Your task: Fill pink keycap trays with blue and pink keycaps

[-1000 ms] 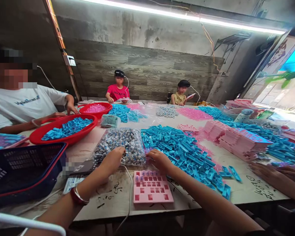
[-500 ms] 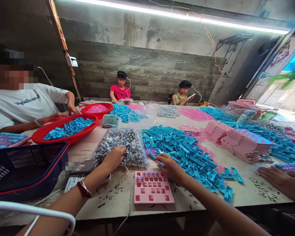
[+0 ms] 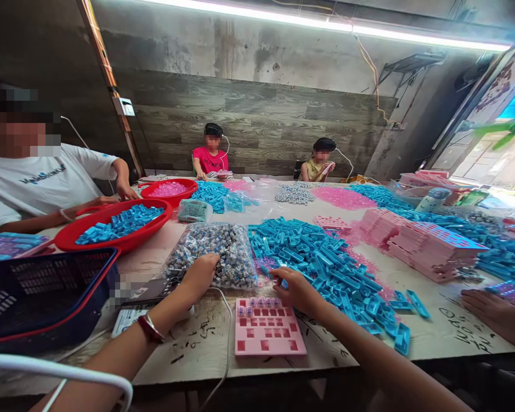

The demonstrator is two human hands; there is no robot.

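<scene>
A pink tray with square openings lies near the table's front edge, small clear pieces seated along its top rows. My left hand rests at the front of a clear bag full of small grey, white and blue parts, its fingertips bent down among them. My right hand hovers just above the tray's upper right corner, fingers pinched together; whatever they hold is too small to name. Behind it spreads a heap of blue plastic pieces, with pink bits along its right side.
A dark blue basket and a red basin of blue pieces stand at the left. Stacked pink trays sit at the right. A white cable runs beside the tray. Other people sit around the table; one person's hand is at the right.
My right hand's fingers have curled closer together over the tray's corner. My left hand has hardly moved. The person's hand at the right has shifted slightly right in view.
</scene>
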